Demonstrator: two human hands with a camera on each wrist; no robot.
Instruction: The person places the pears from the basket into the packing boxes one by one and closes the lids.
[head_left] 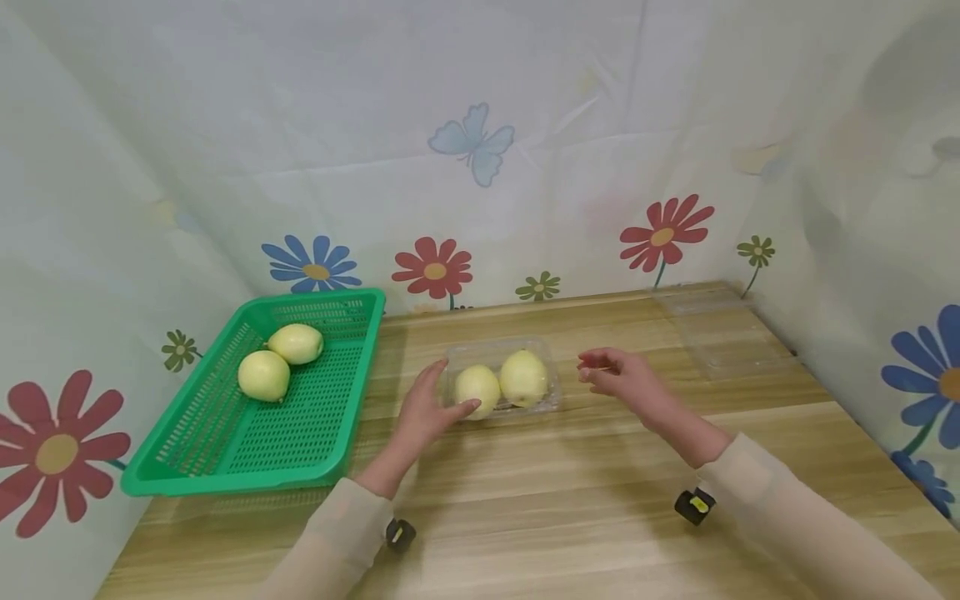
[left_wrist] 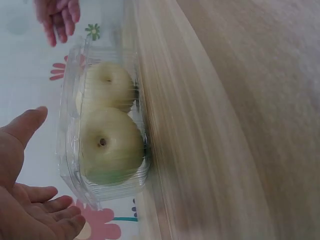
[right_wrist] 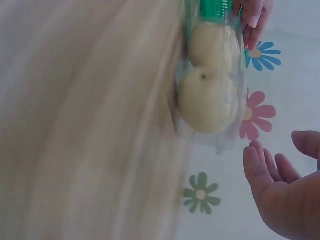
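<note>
Two pale yellow pears (head_left: 523,379) sit side by side in a clear plastic box (left_wrist: 75,165) on the wooden table. At the box's left end is my left hand (head_left: 426,410), its thumb and fingers spread; whether it touches the rim I cannot tell. My right hand (head_left: 626,385) hovers a short way off the right end, fingers loosely bent, holding nothing. In the right wrist view, a gap shows between the right hand (right_wrist: 285,185) and the box (right_wrist: 220,142).
A green perforated basket (head_left: 348,417) stands on the left, with two more pears (head_left: 264,376) inside. At the back right lies another clear plastic piece (head_left: 731,337), hard to make out. A flower-printed sheet (head_left: 525,233) rises behind the wooden table (head_left: 540,517).
</note>
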